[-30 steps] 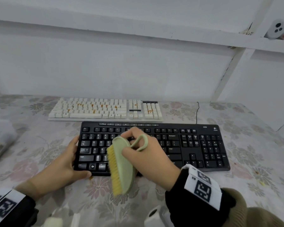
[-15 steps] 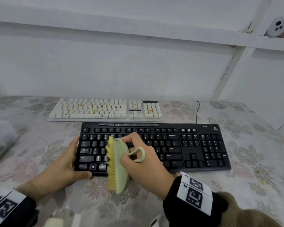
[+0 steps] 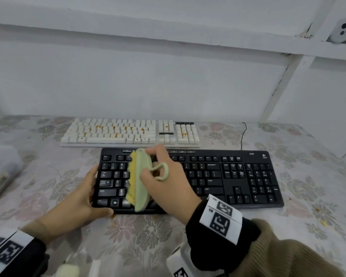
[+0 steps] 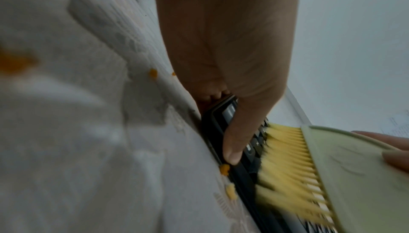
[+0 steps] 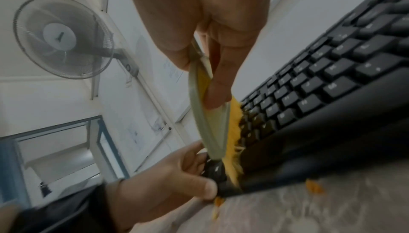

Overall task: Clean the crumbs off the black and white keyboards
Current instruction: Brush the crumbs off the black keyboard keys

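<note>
The right hand (image 3: 168, 188) pinches the green brush (image 3: 143, 176), thumb on its back and fingers behind, its yellow bristles (image 4: 287, 163) pressing the left keys of the black keyboard (image 3: 218, 176). The left hand (image 3: 76, 202) clamps that keyboard's left end, thumb curled onto the front edge.

Only the left wrist view shows orange crumbs (image 4: 224, 168) lying against the front edge beside the thumb; only the right wrist view shows a wall fan (image 5: 62, 37).

At 12 o'clock, just behind, lies the white keyboard (image 3: 128, 134), crumb-speckled. Floral tablecloth (image 3: 318, 186) lies open at 3 o'clock.
</note>
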### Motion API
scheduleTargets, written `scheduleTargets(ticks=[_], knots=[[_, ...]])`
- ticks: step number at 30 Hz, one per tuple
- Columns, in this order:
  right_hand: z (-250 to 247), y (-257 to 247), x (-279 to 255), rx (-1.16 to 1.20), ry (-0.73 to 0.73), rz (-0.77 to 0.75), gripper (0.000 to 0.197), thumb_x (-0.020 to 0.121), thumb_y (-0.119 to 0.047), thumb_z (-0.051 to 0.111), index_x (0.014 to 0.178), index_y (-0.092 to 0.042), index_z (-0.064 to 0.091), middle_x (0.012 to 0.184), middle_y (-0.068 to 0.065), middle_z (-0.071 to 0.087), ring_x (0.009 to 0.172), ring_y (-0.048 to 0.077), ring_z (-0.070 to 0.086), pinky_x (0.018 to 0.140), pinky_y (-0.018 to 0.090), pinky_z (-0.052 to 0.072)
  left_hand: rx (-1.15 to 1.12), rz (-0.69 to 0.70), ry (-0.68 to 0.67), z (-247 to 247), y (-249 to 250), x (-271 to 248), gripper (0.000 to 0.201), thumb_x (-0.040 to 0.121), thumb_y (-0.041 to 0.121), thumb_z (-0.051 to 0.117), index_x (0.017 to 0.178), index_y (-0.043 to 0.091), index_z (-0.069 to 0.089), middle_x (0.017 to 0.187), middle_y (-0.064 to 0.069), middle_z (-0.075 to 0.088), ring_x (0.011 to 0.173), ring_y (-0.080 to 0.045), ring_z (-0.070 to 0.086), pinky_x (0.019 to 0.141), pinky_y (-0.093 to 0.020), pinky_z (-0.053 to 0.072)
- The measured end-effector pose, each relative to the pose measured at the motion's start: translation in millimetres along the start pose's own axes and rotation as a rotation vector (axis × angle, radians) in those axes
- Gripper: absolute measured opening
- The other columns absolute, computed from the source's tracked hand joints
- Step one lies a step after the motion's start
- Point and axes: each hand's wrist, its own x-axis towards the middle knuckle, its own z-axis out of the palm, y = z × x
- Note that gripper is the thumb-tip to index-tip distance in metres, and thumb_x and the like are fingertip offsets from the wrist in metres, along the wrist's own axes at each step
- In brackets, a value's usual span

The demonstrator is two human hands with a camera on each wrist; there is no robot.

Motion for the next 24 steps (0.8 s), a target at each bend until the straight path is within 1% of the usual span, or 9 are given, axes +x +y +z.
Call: scheduleTargets(ticks=[3,6,8,12,15,18,21,22,24], knots=[[6.0,2.7,-10.2,0.011,-0.090,0.032,0.019,0.091,-0.015,0.048,0.109,-0.022,0.044,0.068,0.003,0.054,0.049,0.009,0.043,0.045,0.024,0.040,-0.010,-0.009,0.004,-0.9,-2.7,0.8,0.110,0.063,0.009,0.088,0.135,0.060,0.022,0.126,0.020,0.059,0.117,-0.012,0.061,0.097,-0.039,0.050],[4.4,0.9,-15.4,0.013,-0.162,0.048,0.016,0.090,-0.014,0.049,0.105,-0.022,0.046,0.068,0.004,0.051,0.052,0.012,0.043,0.043,0.022,0.040,-0.001,0.000,0.000,-0.7,-3.3,1.3,0.111,0.052,0.029,0.087,0.135,0.062,0.022,0.127,0.021,0.058,0.117,-0.010,0.061,0.096,-0.038,0.050],[0.0,-2.8,-14.8,-0.007,-0.173,0.044,0.016,0.089,-0.014,0.050,0.103,-0.020,0.048,0.069,0.002,0.051,0.052,0.010,0.041,0.044,0.019,0.038,-0.003,0.005,0.007,-0.5,-3.3,1.5,0.110,0.051,0.029,0.086,0.134,0.062,0.022,0.126,0.022,0.058,0.117,-0.010,0.061,0.095,-0.036,0.051],[-11.9,-11.2,-0.8,0.055,0.029,-0.004,0.021,0.090,-0.012,0.050,0.108,-0.023,0.050,0.066,0.003,0.055,0.049,0.011,0.045,0.046,0.027,0.043,0.002,0.022,0.009,0.5,-1.2,0.6,0.109,0.049,0.029,0.085,0.131,0.062,0.022,0.124,0.025,0.059,0.115,-0.005,0.061,0.092,-0.030,0.051],[-12.9,-11.2,8.3,0.087,0.136,-0.032,0.026,0.094,-0.014,0.046,0.115,-0.029,0.044,0.077,0.021,0.064,0.056,0.032,0.054,0.051,0.041,0.050,0.011,0.029,0.013,-0.2,-2.4,0.8,0.107,0.048,0.030,0.085,0.129,0.064,0.021,0.122,0.029,0.058,0.113,-0.002,0.061,0.088,-0.021,0.052],[-5.4,-4.5,4.4,0.048,0.049,-0.010,0.022,0.094,-0.013,0.046,0.114,-0.023,0.044,0.071,0.015,0.060,0.053,0.016,0.047,0.049,0.033,0.043,0.022,0.036,0.017,-0.3,-5.2,2.5,0.106,0.050,0.029,0.085,0.127,0.066,0.022,0.123,0.029,0.057,0.112,-0.002,0.062,0.085,-0.020,0.053],[2.8,1.9,-5.6,0.025,-0.060,-0.001,0.019,0.093,-0.013,0.046,0.110,-0.021,0.044,0.065,0.003,0.052,0.047,0.007,0.040,0.045,0.023,0.039,0.038,0.041,0.020,-1.5,-10.8,4.8,0.110,0.062,0.001,0.086,0.130,0.060,0.022,0.120,0.029,0.059,0.112,-0.005,0.063,0.084,-0.019,0.054],[4.5,3.0,-8.7,0.019,-0.092,0.014,0.019,0.093,-0.013,0.047,0.110,-0.021,0.044,0.065,0.002,0.051,0.046,0.006,0.040,0.043,0.022,0.038,0.042,0.043,0.016,-2.0,-12.0,5.2,0.111,0.064,-0.001,0.084,0.130,0.063,0.022,0.120,0.028,0.059,0.112,-0.007,0.063,0.085,-0.021,0.054],[5.8,3.3,-14.1,0.009,-0.149,0.050,0.020,0.091,-0.014,0.047,0.109,-0.023,0.045,0.066,0.001,0.051,0.047,0.007,0.041,0.043,0.021,0.040,0.049,0.050,0.023,-2.6,-11.8,5.3,0.110,0.058,0.012,0.087,0.124,0.072,0.024,0.122,0.026,0.059,0.112,-0.007,0.064,0.087,-0.029,0.054]])
